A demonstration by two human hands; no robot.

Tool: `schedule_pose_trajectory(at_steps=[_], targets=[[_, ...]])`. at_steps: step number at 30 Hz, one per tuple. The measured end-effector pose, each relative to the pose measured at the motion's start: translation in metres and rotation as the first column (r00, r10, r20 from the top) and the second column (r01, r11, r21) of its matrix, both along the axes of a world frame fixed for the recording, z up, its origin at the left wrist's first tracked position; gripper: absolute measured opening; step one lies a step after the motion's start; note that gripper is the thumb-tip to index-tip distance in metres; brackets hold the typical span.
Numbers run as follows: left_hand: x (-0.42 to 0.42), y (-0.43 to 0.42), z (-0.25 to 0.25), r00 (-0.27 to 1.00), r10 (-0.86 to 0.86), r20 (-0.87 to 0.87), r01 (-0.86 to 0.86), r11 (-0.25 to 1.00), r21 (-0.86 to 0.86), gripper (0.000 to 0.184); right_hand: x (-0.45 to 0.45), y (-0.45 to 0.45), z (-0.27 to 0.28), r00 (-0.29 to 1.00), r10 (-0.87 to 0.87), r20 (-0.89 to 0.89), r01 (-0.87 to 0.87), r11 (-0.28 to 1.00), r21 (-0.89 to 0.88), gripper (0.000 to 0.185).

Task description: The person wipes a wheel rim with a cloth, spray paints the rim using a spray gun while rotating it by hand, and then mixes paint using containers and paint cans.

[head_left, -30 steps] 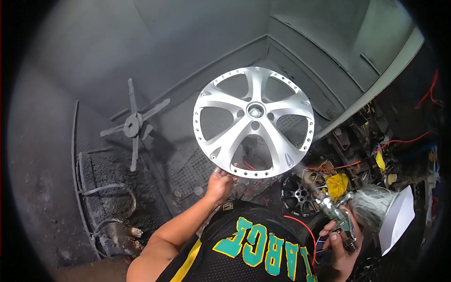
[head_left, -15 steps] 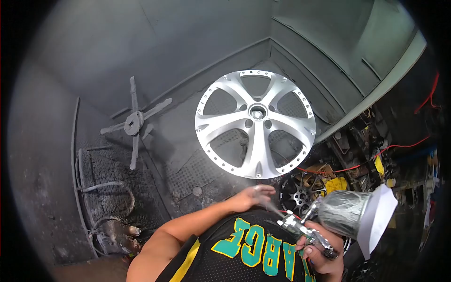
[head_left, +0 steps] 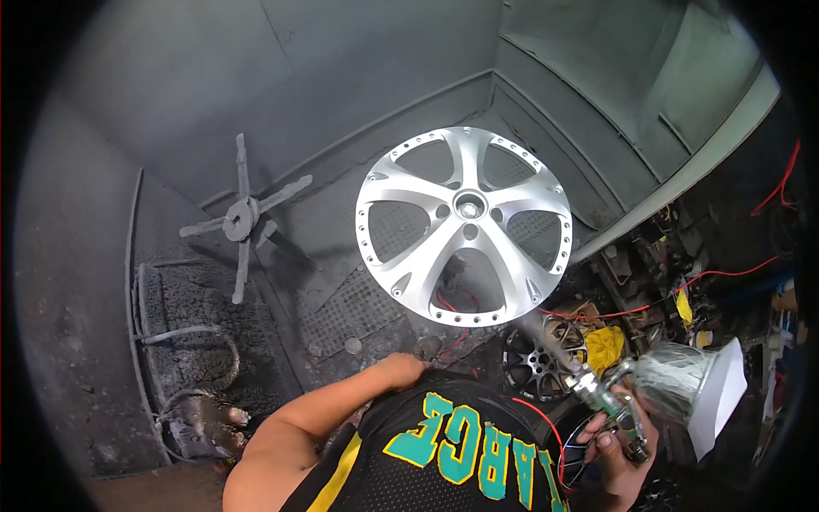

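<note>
One streaked cup (head_left: 671, 382) on spray gun (head_left: 600, 394), contents indistinct, right grip (head_left: 625, 452) wrapped round gun, left grip (head_left: 403, 370) unclear

Silver five-spoke wheel (head_left: 470, 221); spray gun (head_left: 602, 395) misting

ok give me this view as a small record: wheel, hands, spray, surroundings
Wheel: silver five-spoke wheel
Left: left hand below the silver wheel in view, grip unclear
Right: right hand gripping spray gun
Spray: mist between gun and wheel's lower right edge
Around: grey armed bracket, dark wheel
</note>
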State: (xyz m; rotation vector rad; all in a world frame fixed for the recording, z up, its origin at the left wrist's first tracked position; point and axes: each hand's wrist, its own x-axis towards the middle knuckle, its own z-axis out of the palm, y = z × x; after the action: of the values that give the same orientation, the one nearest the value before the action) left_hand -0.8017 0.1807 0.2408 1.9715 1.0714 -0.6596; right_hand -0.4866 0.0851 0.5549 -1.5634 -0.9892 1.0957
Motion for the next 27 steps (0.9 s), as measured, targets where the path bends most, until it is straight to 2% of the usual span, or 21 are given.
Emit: schedule_pose_trajectory(at_steps=[1,2,3,4,5,7,9,10,12,13,14,15,16,17,19,20,22,24,27], targets=[[0.000,0.000,-0.008,1.000,0.000,0.003,0.000,1.000,-0.001,0.040,0.005,0.002,0.001,0.996,0.070,-0.059,-0.071,0.997,-0.022,0.081],[-0.001,0.000,-0.022,0.980,-0.075,0.183,0.049,0.989,0.140,0.039,0.011,0.004,0.004,0.996,0.073,-0.056,-0.074,0.997,-0.022,0.081],[-0.001,0.001,-0.026,0.924,-0.169,0.343,0.068,0.955,0.287,0.038,0.017,0.008,0.009,0.981,0.173,-0.082,-0.179,0.982,-0.065,0.080],[-0.003,0.001,-0.028,0.924,-0.164,0.345,0.061,0.955,0.289,0.038,0.018,0.012,0.014,0.956,0.272,-0.111,-0.284,0.953,-0.104,0.078],[0.000,0.005,-0.025,0.922,-0.146,0.359,0.048,0.962,0.269,0.039,0.018,0.019,0.017,0.946,0.280,-0.163,-0.292,0.955,-0.057,0.076],[-0.002,0.009,-0.022,0.916,-0.134,0.378,0.032,0.964,0.263,0.039,0.014,0.032,0.029,0.944,0.294,-0.151,-0.308,0.948,-0.078,0.076],[-0.005,0.011,-0.013,0.919,0.049,0.392,-0.106,0.987,0.124,0.037,0.017,0.050,0.037,0.940,0.293,-0.177,-0.319,0.938,-0.137,0.075],[-0.010,0.013,-0.016,0.917,0.047,0.397,-0.107,0.986,0.130,0.037,0.017,0.066,0.046,0.912,0.339,-0.230,-0.375,0.918,-0.132,0.068],[-0.022,0.021,-0.014,0.744,0.329,0.582,-0.340,0.936,-0.094,0.036,0.006,0.095,0.053,0.930,0.302,-0.211,-0.328,0.939,-0.102,0.073],[-0.028,0.028,-0.005,0.713,0.427,0.557,-0.423,0.895,-0.145,0.045,0.003,0.110,0.054,0.934,0.309,-0.178,-0.327,0.942,-0.080,0.075],[-0.035,0.034,-0.015,0.712,0.424,0.561,-0.422,0.896,-0.142,0.045,-0.002,0.122,0.056,0.937,0.308,-0.165,-0.320,0.946,-0.055,0.072],[-0.043,0.043,-0.028,0.446,0.638,0.627,-0.566,0.744,-0.355,0.046,-0.007,0.136,0.056,0.933,0.329,-0.145,-0.336,0.941,-0.027,0.071],[-0.051,0.047,-0.041,0.131,0.785,0.605,-0.619,0.542,-0.569,0.047,-0.012,0.151,0.054,0.928,0.351,-0.124,-0.354,0.935,0.000,0.069],[-0.058,0.054,-0.039,0.127,0.785,0.606,-0.620,0.540,-0.569,0.047,-0.018,0.164,0.055,0.919,0.381,-0.101,-0.384,0.923,-0.012,0.067],[-0.073,0.081,-0.022,-0.252,0.851,0.462,-0.641,0.211,-0.738,0.053,-0.028,0.192,0.051,0.880,0.460,-0.116,-0.465,0.885,-0.013,0.062],[-0.081,0.092,-0.016,-0.258,0.848,0.463,-0.640,0.209,-0.740,0.053,-0.032,0.203,0.047,0.878,0.466,-0.112,-0.470,0.883,-0.012,0.062],[-0.092,0.109,-0.003,-0.427,0.774,0.468,-0.550,0.188,-0.813,0.055,-0.037,0.221,0.039,0.870,0.489,-0.066,-0.491,0.871,-0.006,0.058],[-0.097,0.119,0.031,-0.453,0.760,0.466,-0.536,0.185,-0.824,0.061,-0.041,0.231,0.032,0.869,0.495,-0.019,-0.495,0.869,0.021,0.055],[-0.098,0.131,0.060,-0.491,0.748,0.445,-0.447,0.222,-0.867,0.070,-0.039,0.240,0.027,0.913,0.400,0.078,-0.404,0.914,0.048,0.054]])
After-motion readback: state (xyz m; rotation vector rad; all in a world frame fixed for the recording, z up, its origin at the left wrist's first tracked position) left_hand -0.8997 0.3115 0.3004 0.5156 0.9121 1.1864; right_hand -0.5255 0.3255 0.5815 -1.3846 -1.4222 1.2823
